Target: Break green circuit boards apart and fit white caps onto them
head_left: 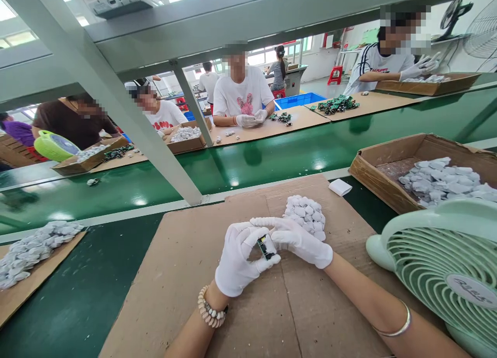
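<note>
In the head view my left hand [239, 259], in a white glove, is closed around a small green and black circuit board [265, 248] and holds it tilted above the cardboard. White material covers part of the board's right side. My right hand [301, 242], also gloved, comes in from the right with its fingers bent against the same board; its fingertips partly hide the contact. Just beyond my right hand, a cluster of white lumps [305, 214] lies on the cardboard sheet [186, 275].
A pale green fan [442, 259] stands at right, in front of a cardboard box [373, 166] of white pieces. More white pieces [34, 252] lie at left. A green conveyor belt [272, 153] and a slanted metal post [135, 109] separate me from several seated people.
</note>
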A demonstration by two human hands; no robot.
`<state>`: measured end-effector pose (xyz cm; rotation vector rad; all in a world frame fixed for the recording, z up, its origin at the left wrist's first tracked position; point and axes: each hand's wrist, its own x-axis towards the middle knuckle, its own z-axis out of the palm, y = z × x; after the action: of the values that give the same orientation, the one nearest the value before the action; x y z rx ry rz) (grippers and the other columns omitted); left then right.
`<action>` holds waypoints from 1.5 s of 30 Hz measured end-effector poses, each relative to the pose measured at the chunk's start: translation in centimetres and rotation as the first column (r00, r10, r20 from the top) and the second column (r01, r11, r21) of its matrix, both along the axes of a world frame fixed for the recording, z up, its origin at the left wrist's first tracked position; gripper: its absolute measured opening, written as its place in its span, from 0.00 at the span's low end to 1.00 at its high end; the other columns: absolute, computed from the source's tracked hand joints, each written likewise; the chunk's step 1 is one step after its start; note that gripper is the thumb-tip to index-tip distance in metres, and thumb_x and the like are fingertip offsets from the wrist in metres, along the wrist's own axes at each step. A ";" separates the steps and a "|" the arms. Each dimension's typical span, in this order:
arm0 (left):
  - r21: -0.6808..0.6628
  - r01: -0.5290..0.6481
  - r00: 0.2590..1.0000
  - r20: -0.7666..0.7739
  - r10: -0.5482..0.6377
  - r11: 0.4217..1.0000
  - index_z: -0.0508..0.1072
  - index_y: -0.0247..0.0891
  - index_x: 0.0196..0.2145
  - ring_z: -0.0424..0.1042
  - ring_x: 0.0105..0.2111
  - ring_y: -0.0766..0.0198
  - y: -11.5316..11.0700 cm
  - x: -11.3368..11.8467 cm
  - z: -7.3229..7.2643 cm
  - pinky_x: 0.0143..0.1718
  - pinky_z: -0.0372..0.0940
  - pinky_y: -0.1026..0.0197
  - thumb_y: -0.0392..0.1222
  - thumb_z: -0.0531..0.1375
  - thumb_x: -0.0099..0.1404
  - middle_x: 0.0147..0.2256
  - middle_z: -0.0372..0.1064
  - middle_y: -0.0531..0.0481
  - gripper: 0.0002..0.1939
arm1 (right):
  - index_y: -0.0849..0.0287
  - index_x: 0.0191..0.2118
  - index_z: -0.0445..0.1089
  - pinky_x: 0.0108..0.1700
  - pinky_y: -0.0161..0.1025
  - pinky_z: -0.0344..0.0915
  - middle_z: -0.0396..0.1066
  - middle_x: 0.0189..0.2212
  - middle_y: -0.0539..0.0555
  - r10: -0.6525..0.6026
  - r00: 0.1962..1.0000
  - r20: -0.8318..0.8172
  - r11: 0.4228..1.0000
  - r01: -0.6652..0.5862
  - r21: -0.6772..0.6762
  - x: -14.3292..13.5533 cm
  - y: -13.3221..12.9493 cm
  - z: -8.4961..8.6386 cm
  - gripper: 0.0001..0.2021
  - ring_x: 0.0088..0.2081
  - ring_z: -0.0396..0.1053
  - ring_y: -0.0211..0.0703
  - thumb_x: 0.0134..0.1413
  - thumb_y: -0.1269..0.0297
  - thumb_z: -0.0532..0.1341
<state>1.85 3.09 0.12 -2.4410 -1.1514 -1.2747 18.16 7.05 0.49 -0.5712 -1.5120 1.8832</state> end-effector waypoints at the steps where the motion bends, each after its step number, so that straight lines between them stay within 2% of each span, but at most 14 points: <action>1: -0.005 0.003 1.000 -0.002 -0.003 1.000 0.63 0.41 0.45 0.68 0.38 0.58 0.0 0.0 0.0 0.40 0.62 0.55 0.51 0.60 0.58 0.33 0.72 0.47 0.20 | 0.59 0.52 0.65 0.38 0.36 0.64 0.70 0.36 0.51 -0.001 1.000 0.004 1.000 0.001 0.006 0.1 0.0 0.1 0.22 0.34 0.65 0.36 0.49 0.63 0.61; 5: -0.014 -0.006 1.000 -0.017 0.006 1.000 0.64 0.41 0.44 0.68 0.36 0.58 -0.1 0.0 0.1 0.40 0.61 0.55 0.50 0.61 0.56 0.32 0.71 0.49 0.20 | 0.59 0.53 0.63 0.31 0.31 0.61 0.67 0.29 0.47 0.022 0.999 0.039 0.998 -0.024 0.053 0.2 -0.1 0.3 0.24 0.27 0.60 0.31 0.48 0.67 0.62; 9: -0.005 -0.005 0.999 -0.047 0.005 1.000 0.63 0.42 0.45 0.68 0.36 0.59 -0.1 0.1 0.1 0.40 0.61 0.56 0.46 0.64 0.54 0.32 0.72 0.49 0.22 | 0.61 0.54 0.63 0.31 0.32 0.61 0.67 0.28 0.47 -0.025 0.996 0.083 0.984 0.011 0.176 0.1 -0.3 0.0 0.26 0.27 0.60 0.32 0.45 0.71 0.61; 13: 0.001 -0.007 1.000 -0.001 0.007 1.000 0.63 0.41 0.46 0.68 0.38 0.58 0.1 -0.1 0.1 0.41 0.62 0.56 0.47 0.62 0.56 0.34 0.72 0.48 0.21 | 0.59 0.55 0.61 0.42 0.38 0.64 0.70 0.35 0.50 -0.029 0.999 0.031 0.994 0.026 0.103 -0.2 -0.4 -0.1 0.25 0.34 0.66 0.36 0.49 0.65 0.61; 16: 0.047 -0.053 0.998 -0.011 0.054 0.997 0.62 0.40 0.46 0.68 0.38 0.58 0.1 0.0 0.1 0.41 0.61 0.56 0.48 0.62 0.56 0.34 0.71 0.47 0.22 | 0.57 0.56 0.60 0.49 0.42 0.62 0.70 0.43 0.54 -0.005 0.999 -0.047 0.999 0.007 0.032 -0.5 -0.6 0.1 0.22 0.44 0.67 0.41 0.57 0.57 0.54; 19: 0.068 -0.133 0.989 -0.051 0.136 0.989 0.64 0.40 0.43 0.68 0.37 0.57 -0.1 0.3 -0.1 0.39 0.61 0.56 0.47 0.62 0.55 0.33 0.71 0.47 0.19 | 0.57 0.54 0.63 0.59 0.43 0.53 0.65 0.52 0.54 -0.110 0.994 0.013 0.977 0.106 0.183 -0.8 -1.1 0.2 0.19 0.55 0.60 0.43 0.59 0.57 0.53; 22: 0.056 -0.170 0.982 -0.074 0.174 0.984 0.65 0.39 0.41 0.67 0.37 0.57 -0.2 0.5 -0.3 0.38 0.61 0.56 0.46 0.62 0.56 0.33 0.71 0.47 0.17 | 0.56 0.54 0.64 0.62 0.43 0.48 0.64 0.54 0.53 -0.195 0.980 0.036 0.949 0.179 0.260 -1.2 -1.5 0.0 0.19 0.57 0.58 0.42 0.59 0.57 0.52; 25: 0.053 -0.179 0.981 -0.069 0.182 0.982 0.64 0.39 0.42 0.67 0.38 0.57 -0.2 0.5 -0.5 0.39 0.62 0.56 0.47 0.62 0.56 0.34 0.70 0.46 0.18 | 0.55 0.53 0.64 0.62 0.44 0.49 0.63 0.55 0.53 -0.198 0.980 -0.031 0.973 0.200 0.115 -1.6 -1.7 -0.3 0.19 0.57 0.58 0.44 0.57 0.56 0.55; 28: 0.069 -0.187 0.981 -0.033 0.190 0.980 0.63 0.39 0.45 0.67 0.39 0.56 -0.2 0.3 -0.6 0.41 0.62 0.55 0.47 0.62 0.57 0.36 0.70 0.45 0.20 | 0.55 0.54 0.63 0.62 0.45 0.50 0.61 0.57 0.54 -0.110 0.974 -0.200 0.984 0.078 -0.159 -2.0 -1.8 -0.4 0.21 0.58 0.57 0.45 0.56 0.53 0.55; 31: 0.096 -0.184 0.982 -0.021 0.187 0.978 0.62 0.38 0.46 0.66 0.40 0.55 -0.4 0.3 -0.5 0.41 0.62 0.55 0.47 0.61 0.57 0.36 0.70 0.44 0.21 | 0.56 0.52 0.65 0.61 0.45 0.51 0.61 0.56 0.54 -0.087 0.950 -0.299 0.957 -0.003 -0.288 -2.3 -2.0 -0.3 0.22 0.58 0.57 0.44 0.57 0.50 0.52; 34: 0.101 -0.171 0.984 -0.030 0.175 0.980 0.63 0.38 0.45 0.66 0.39 0.56 -0.5 0.3 -0.4 0.40 0.61 0.55 0.49 0.62 0.56 0.35 0.69 0.45 0.22 | 0.54 0.50 0.67 0.60 0.44 0.53 0.63 0.55 0.53 -0.140 0.956 -0.259 0.963 0.071 -0.258 -2.4 -2.2 -0.3 0.18 0.57 0.58 0.44 0.56 0.56 0.56; 40: 0.063 -0.122 0.992 -0.004 0.123 0.990 0.63 0.38 0.44 0.66 0.38 0.57 -0.2 0.2 -0.3 0.40 0.60 0.55 0.47 0.63 0.55 0.35 0.69 0.46 0.21 | 0.54 0.49 0.69 0.62 0.45 0.49 0.67 0.52 0.53 -0.268 0.959 -0.088 0.960 0.274 0.060 -2.1 -2.0 -0.8 0.17 0.56 0.60 0.45 0.55 0.57 0.58; 42: 0.038 -0.117 0.993 0.022 0.117 0.992 0.63 0.39 0.44 0.65 0.39 0.57 -0.1 0.2 -0.4 0.40 0.61 0.55 0.47 0.62 0.56 0.36 0.69 0.46 0.20 | 0.54 0.49 0.69 0.62 0.45 0.49 0.66 0.53 0.52 -0.262 0.959 -0.112 0.964 0.266 0.021 -2.2 -1.9 -0.9 0.17 0.56 0.60 0.45 0.55 0.56 0.57; 45: 0.012 -0.104 0.994 0.047 0.103 0.994 0.63 0.39 0.45 0.65 0.40 0.57 0.1 0.2 -0.6 0.41 0.61 0.55 0.47 0.61 0.57 0.37 0.69 0.46 0.20 | 0.54 0.50 0.68 0.59 0.48 0.54 0.64 0.54 0.54 -0.208 0.961 -0.184 0.972 0.183 -0.146 -2.3 -1.8 -0.8 0.18 0.56 0.60 0.47 0.58 0.54 0.53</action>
<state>2.04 3.20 -0.44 -2.3200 -1.2583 -1.3100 15.85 5.21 -0.36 -0.5519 -1.1699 1.8318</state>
